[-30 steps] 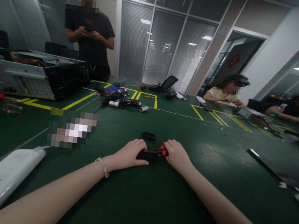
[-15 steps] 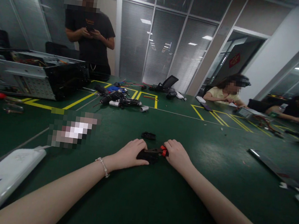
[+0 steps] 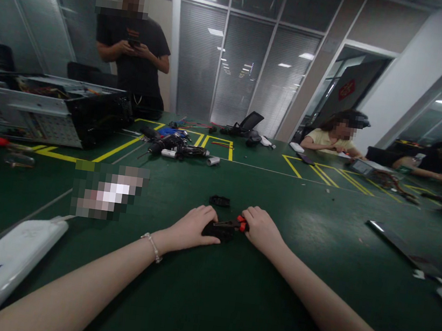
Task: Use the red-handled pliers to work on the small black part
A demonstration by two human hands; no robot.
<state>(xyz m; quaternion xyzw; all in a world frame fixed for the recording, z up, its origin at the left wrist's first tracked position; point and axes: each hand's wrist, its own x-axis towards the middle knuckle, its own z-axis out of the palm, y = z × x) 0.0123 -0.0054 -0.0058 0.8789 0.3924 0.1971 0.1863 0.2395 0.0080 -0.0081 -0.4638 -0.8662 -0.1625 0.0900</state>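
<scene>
My left hand [image 3: 192, 228], with a bracelet at the wrist, is closed round a small black plastic part [image 3: 218, 232] low over the green table [image 3: 228, 297]. From the right, my right hand [image 3: 263, 230] grips pliers with red handles [image 3: 241, 223]. Their dark jaws point left and reach onto the black part near my left thumb and fingers. What exactly the jaws pinch is too small to tell. Just beyond my hands lies another black plastic piece [image 3: 220, 201], apart from both.
A white power bank [image 3: 8, 262] lies at the left. Farther back are an open computer case [image 3: 49, 110], a heap of cables and tools [image 3: 174, 146] and a dark flat strip [image 3: 398, 246] at right. One person stands across the table; others sit at the right.
The pliers' red handles look slightly closer together than before. Both my hands stay in nearly the same place.
</scene>
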